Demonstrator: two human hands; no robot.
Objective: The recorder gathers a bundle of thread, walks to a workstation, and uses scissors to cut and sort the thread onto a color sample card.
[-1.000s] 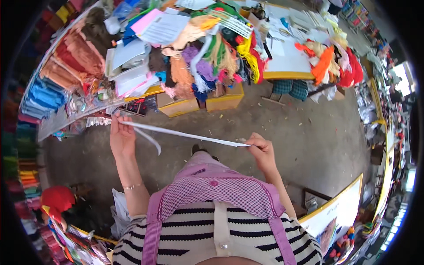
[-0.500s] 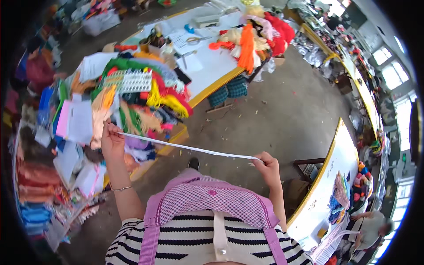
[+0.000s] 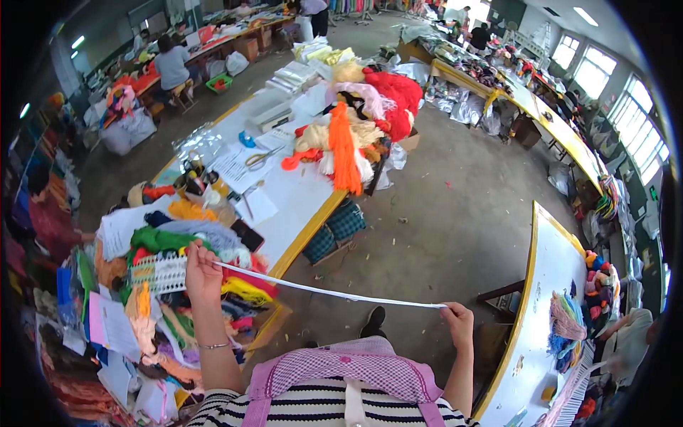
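Note:
Between my two hands a long, narrow white strip (image 3: 324,290) hangs in the air, almost straight with a slight sag. My left hand (image 3: 203,276) pinches one end, in front of the heaped coloured yarn (image 3: 191,235) and a white punched card (image 3: 169,273). At the other end, over the grey floor, my right hand (image 3: 459,326) has its fingers closed on the strip, thumb on top. Whether the strip is ribbon, cord or tape I cannot tell.
A white table (image 3: 288,235) with a yellow edge carries yarn skeins (image 3: 345,153), scissors (image 3: 260,159), papers and a dark phone (image 3: 247,235). To the right stands another white table (image 3: 530,313) with yarn bundles. A person in red (image 3: 51,213) is at the left, another (image 3: 627,341) at the right.
My view has tilted up and shows more of the room. Both hands now appear lower in the view and further right, still holding the white strip stretched between them.

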